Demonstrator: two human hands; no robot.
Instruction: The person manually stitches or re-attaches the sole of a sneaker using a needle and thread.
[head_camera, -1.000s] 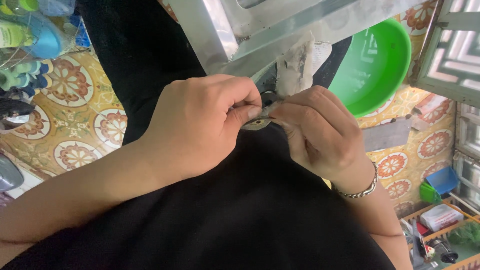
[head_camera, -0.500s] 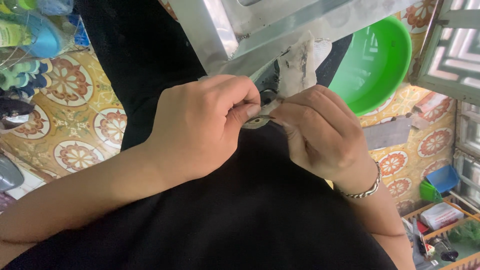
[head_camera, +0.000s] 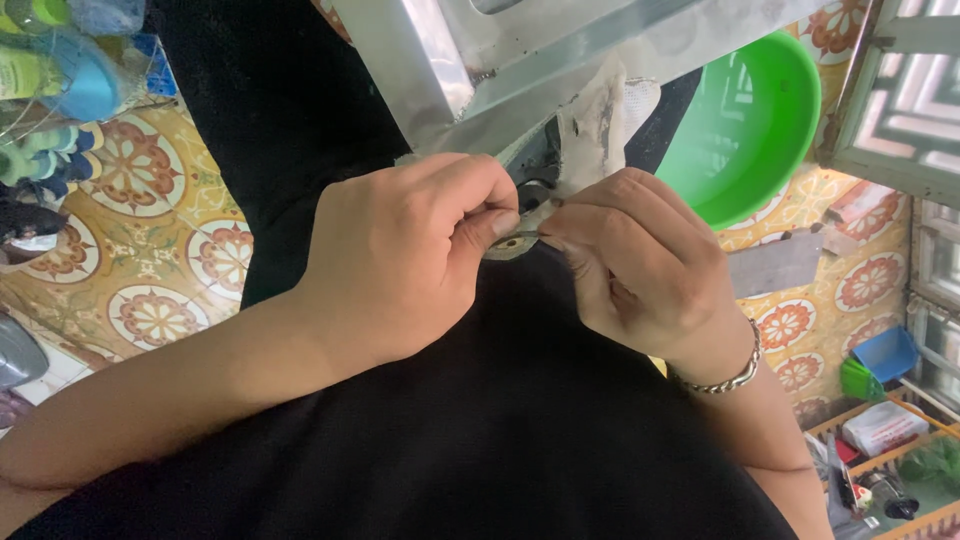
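Observation:
Both my hands meet at the middle of the head view, over black cloth (head_camera: 420, 450) that covers my lap. My left hand (head_camera: 400, 250) pinches a small round grey metal part (head_camera: 512, 243) between thumb and forefinger. My right hand (head_camera: 640, 260), with a silver chain bracelet at the wrist, presses its fingertips against the same part from the other side. The part is mostly hidden by my fingers. Just above them hangs a dirty white rag (head_camera: 600, 110) under a grey metal frame (head_camera: 520, 60).
A green plastic basin (head_camera: 750, 130) lies at the upper right on a patterned tile floor (head_camera: 150, 250). Bottles and blue plastic items (head_camera: 60, 70) stand at the upper left. A pale lattice panel (head_camera: 900, 90) is at the far right, with small trays of oddments (head_camera: 890, 450) below it.
Both hands stay clamped on the small metal part; my fingers have shifted only slightly around it.

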